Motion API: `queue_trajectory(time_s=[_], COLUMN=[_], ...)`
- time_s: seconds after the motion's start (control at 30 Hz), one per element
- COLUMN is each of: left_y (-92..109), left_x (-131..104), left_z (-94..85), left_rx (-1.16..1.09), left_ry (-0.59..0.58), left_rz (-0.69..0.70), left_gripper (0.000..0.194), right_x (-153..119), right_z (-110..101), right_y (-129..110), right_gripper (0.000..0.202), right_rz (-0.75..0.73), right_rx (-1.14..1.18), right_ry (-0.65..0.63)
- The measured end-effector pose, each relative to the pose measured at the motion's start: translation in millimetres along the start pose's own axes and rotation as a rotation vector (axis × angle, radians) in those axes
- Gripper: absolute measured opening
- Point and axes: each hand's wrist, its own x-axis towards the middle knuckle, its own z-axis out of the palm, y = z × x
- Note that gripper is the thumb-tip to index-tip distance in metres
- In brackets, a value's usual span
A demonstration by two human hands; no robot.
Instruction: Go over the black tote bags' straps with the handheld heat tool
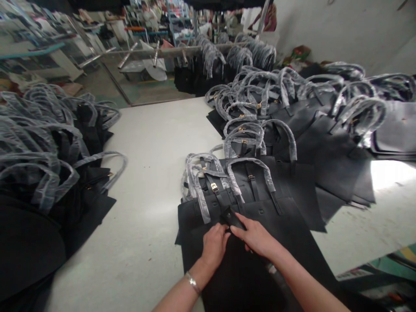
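A black handbag (260, 264) lies flat in front of me, its plastic-wrapped handles (251, 161) pointing away. My right hand (256, 236) is closed on a short black flap-like piece (234, 217) near the bag's upper edge, thumb on one side and fingers around the other. Close against it, my left hand (214, 243) is pinched with its fingertips at the near end of that piece; what exactly they grip is hidden. Just beyond the hands, a black strap with a gold buckle (213, 186) lies between the handles.
More black bags with wrapped handles (260, 93) overlap at the back right, and another heap (42, 143) covers the left of the white table (143, 195). Behind the table's far edge, a metal rack (156, 53) carries hanging bags. A person (270, 17) stands farther back.
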Motion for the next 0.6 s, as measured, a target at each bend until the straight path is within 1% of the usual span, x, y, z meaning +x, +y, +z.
queue_trajectory(time_s=[0.07,0.17,0.2,0.27,0.33,0.37,0.4,0.47,0.53,0.6], left_y=[3.3,8.0,9.8,14.0,19.2,21.9,24.6,29.0,30.8,30.0], left_x=[3.1,10.6,12.5,16.0,20.6,23.6,26.9,33.9,40.4,45.3], left_z=[-1.0,-10.6,-13.9,-18.0,-18.6,-18.1,-17.3,-16.1,-16.2,-17.5], left_rx=[0.029,-0.015,-0.034,-0.046,-0.015,0.015,0.049,0.112,0.148,0.153], left_ry=[-0.036,-0.078,-0.081,-0.067,-0.035,-0.021,-0.009,0.011,0.027,0.043], left_rz=[-0.049,-0.112,-0.150,-0.255,-0.339,-0.359,-0.364,-0.357,-0.358,-0.357], left_gripper=[0.013,0.011,0.017,0.038,0.060,0.064,0.062,0.049,0.033,0.022], right_x=[12.4,21.4,20.3,11.9,-2.5,-11.0,-20.1,-38.7,-56.5,-73.1], right_z=[3.3,4.4,1.9,-8.3,-23.1,-30.6,-37.2,-45.7,-48.2,-48.6], right_y=[-12.5,-22.7,-22.1,-13.7,2.8,13.1,24.1,46.8,69.0,90.0], right_gripper=[0.058,0.061,0.062,0.066,0.069,0.070,0.070,0.070,0.070,0.070], right_rz=[-0.012,-0.033,-0.042,-0.054,-0.051,-0.043,-0.033,-0.009,0.028,0.080], right_rx=[-0.016,-0.011,0.004,0.073,0.164,0.190,0.203,0.223,0.256,0.330], right_ry=[0.023,0.060,0.088,0.171,0.255,0.272,0.286,0.310,0.335,0.353])
